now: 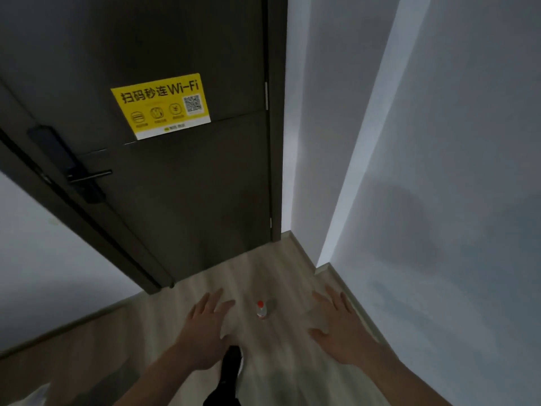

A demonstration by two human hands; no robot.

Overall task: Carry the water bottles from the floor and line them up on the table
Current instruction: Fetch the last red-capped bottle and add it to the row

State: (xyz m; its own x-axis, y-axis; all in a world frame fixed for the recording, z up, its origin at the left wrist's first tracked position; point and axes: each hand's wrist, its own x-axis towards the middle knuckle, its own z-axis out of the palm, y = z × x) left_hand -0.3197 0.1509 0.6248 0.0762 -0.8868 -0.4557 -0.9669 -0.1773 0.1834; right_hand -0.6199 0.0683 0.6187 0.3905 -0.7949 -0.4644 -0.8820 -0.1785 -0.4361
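One small clear water bottle (pixel 261 309) with a red cap stands upright on the pale wood floor, a short way in front of a dark door. My left hand (pixel 205 326) hovers to the bottle's left, palm down, fingers spread and holding nothing. My right hand (pixel 339 329) hovers to its right, likewise spread and empty. Neither hand touches the bottle. The table is not in view.
A dark door (pixel 175 200) with a yellow Wi-Fi sticker (pixel 162 105) and a black lever handle (pixel 87 175) fills the space ahead. White walls close in on the left and right (pixel 439 200). A dark shoe (pixel 231 364) is on the floor below my left hand.
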